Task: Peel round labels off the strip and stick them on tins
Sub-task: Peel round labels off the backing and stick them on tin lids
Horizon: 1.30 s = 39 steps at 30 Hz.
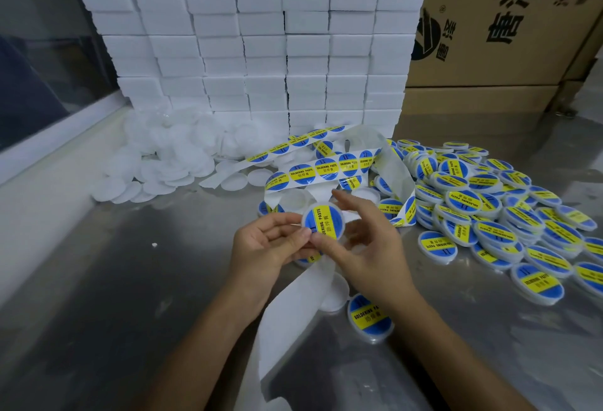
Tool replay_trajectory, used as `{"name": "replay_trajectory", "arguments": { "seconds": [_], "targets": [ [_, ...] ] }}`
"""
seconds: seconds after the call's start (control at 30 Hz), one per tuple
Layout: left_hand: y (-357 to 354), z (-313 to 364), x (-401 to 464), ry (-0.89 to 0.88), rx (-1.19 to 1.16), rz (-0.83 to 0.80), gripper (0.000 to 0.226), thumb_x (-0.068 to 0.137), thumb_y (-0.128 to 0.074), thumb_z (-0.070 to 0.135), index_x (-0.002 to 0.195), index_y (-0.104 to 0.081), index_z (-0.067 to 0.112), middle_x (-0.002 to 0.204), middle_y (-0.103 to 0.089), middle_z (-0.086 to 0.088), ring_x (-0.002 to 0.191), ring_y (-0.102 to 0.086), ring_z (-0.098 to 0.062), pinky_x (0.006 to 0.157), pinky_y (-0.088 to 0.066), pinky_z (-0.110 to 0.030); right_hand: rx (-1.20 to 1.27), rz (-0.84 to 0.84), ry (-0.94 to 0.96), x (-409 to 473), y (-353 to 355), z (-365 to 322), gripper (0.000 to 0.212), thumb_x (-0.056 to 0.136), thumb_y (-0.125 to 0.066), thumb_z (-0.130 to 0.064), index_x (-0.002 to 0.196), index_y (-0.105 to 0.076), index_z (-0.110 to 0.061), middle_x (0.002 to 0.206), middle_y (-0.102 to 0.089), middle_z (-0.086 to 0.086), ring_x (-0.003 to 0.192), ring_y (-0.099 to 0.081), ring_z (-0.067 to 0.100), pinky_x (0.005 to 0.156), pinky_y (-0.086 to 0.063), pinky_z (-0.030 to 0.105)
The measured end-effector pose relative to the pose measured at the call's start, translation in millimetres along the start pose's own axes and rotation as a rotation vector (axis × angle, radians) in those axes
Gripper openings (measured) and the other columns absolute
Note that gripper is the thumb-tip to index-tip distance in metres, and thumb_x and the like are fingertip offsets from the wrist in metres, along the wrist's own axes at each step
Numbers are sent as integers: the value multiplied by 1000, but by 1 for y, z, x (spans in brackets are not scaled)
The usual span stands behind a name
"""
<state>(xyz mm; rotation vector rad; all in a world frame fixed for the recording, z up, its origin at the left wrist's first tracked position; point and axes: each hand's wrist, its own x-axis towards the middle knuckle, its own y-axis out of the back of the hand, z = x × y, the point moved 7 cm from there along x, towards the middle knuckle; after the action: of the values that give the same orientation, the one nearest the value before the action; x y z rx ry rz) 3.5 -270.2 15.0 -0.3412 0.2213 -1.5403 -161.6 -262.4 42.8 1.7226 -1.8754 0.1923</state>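
A small round tin [324, 220] with a blue and yellow "soldering paste" label on top is held up over the steel table. My left hand [264, 247] grips its left and lower edge with curled fingers. My right hand [362, 241] pinches its lower right side, thumb on the label's edge. The label strip [323, 165] with several blue and yellow round labels loops across the table just beyond my hands. Its bare white backing [293, 309] trails toward me under my wrists.
A heap of labelled tins [489, 211] fills the right of the steel table [114, 280]; one lies alone [370, 316] by my right forearm. Unlabelled white tins [169, 156] are heaped at the back left. Stacked white boxes [248, 41] and cardboard cartons [502, 18] stand behind.
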Motion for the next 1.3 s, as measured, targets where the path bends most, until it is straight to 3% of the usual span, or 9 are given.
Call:
{"name": "replay_trajectory", "arguments": {
  "seconds": [0.1, 0.33, 0.5, 0.63, 0.77, 0.87, 0.97, 1.13, 1.3],
  "targets": [
    [0, 1, 0, -23, 47, -15, 28, 56, -83, 24, 83, -77, 21, 84, -75, -14, 75, -73, -24, 64, -59, -28, -174, -33, 161, -1, -1, -12, 65, 69, -88, -31, 127, -62, -15, 117, -56, -1, 103, -57, 5, 82, -48, 16],
    [1, 10, -2, -254, 327, 2, 14, 71, -80, 35, 83, -77, 29, 79, -76, 0, 72, -73, -14, 66, -55, -18, -207, 65, 184, 4, 17, -6, 44, 78, -82, -37, 115, -66, -21, 107, -63, -9, 99, -59, 8, 80, -45, 15],
    [17, 12, 2, -431, 816, 184, 11, 77, -80, 17, 74, -72, 25, 70, -68, 11, 69, -63, -5, 62, -44, -8, -362, 428, 94, 16, 88, 26, 27, 80, -81, -26, 100, -69, -12, 109, -60, 3, 100, -58, 14, 80, -45, 23],
    [18, 2, 4, -360, 1005, 161, 13, 75, -81, 21, 73, -70, 26, 83, -60, 14, 80, -60, -6, 69, -47, -18, -544, 631, -73, 15, 137, 55, 27, 82, -77, -28, 98, -68, -8, 108, -59, 14, 102, -56, 25, 76, -36, 24],
    [14, 6, 2, -386, 1013, 141, 12, 83, -74, 30, 73, -71, 23, 84, -58, 11, 84, -60, -11, 74, -53, -38, -690, 616, -236, 14, 147, 74, 27, 86, -72, -26, 101, -70, -4, 107, -60, 19, 97, -58, 36, 78, -44, 40],
    [9, 7, 0, -353, 977, 77, 32, 76, -69, 57, 70, -71, 26, 83, -59, 12, 86, -60, -12, 82, -49, -47, -756, 527, -305, 17, 143, 81, 28, 91, -66, -26, 106, -70, -2, 111, -61, 21, 100, -57, 37, 84, -45, 44],
    [-1, 7, -4, -374, 970, -30, 45, 67, -62, 71, 68, -70, 27, 78, -60, 11, 79, -61, -11, 78, -51, -45, -768, 478, -298, 19, 138, 80, 29, 93, -61, -24, 107, -71, -1, 114, -65, 20, 98, -60, 38, 88, -48, 51],
    [-17, -1, -9, -440, 1003, -225, 34, 70, -68, 57, 73, -71, 24, 72, -62, 14, 70, -60, -11, 72, -52, -45, -755, 495, -249, 16, 135, 68, 28, 92, -62, -22, 108, -70, -1, 112, -68, 19, 105, -60, 38, 93, -45, 55],
    [-22, 0, -11, -467, 917, -252, 41, 71, -71, 60, 79, -73, 20, 71, -64, 10, 68, -62, -14, 64, -51, -30, -587, 479, 67, 11, 95, 23, 9, 89, -67, -10, 95, -71, -5, 91, -70, 11, 89, -63, 31, 78, -48, 45]
  ]
}}
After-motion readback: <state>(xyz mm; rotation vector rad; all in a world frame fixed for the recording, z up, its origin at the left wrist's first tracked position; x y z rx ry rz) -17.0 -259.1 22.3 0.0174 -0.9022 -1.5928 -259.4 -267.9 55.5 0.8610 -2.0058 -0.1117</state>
